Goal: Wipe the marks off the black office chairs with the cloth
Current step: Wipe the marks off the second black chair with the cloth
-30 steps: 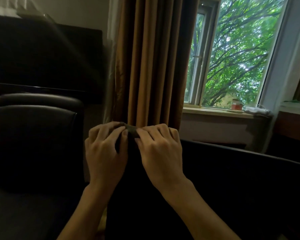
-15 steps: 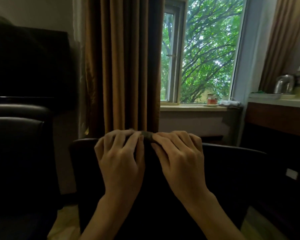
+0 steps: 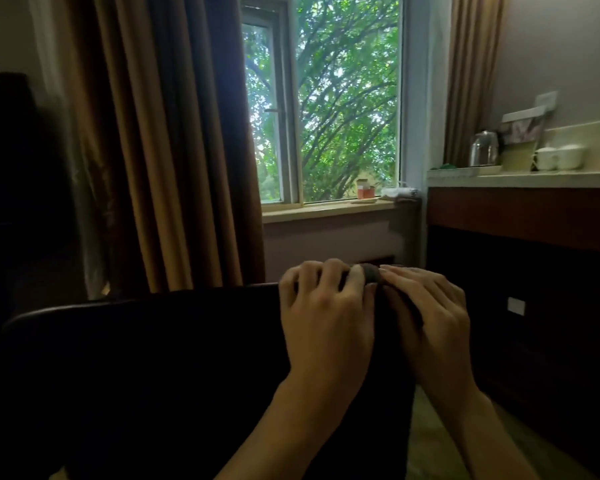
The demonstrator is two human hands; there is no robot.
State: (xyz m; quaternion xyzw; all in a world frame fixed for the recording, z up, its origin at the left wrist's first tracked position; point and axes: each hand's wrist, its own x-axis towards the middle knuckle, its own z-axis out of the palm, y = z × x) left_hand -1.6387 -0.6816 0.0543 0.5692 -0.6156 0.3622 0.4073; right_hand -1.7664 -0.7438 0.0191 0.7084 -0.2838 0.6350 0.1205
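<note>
Pressing a dark cloth (image 3: 370, 274) onto the black chair's top edge (image 3: 146, 306), left hand (image 3: 326, 320) and right hand (image 3: 430, 317) lay side by side, fingers curled over it.

I can read no text here: the small orange box (image 3: 365, 190) on the far windowsill and the card (image 3: 523, 128) on the right counter are too blurred.
</note>
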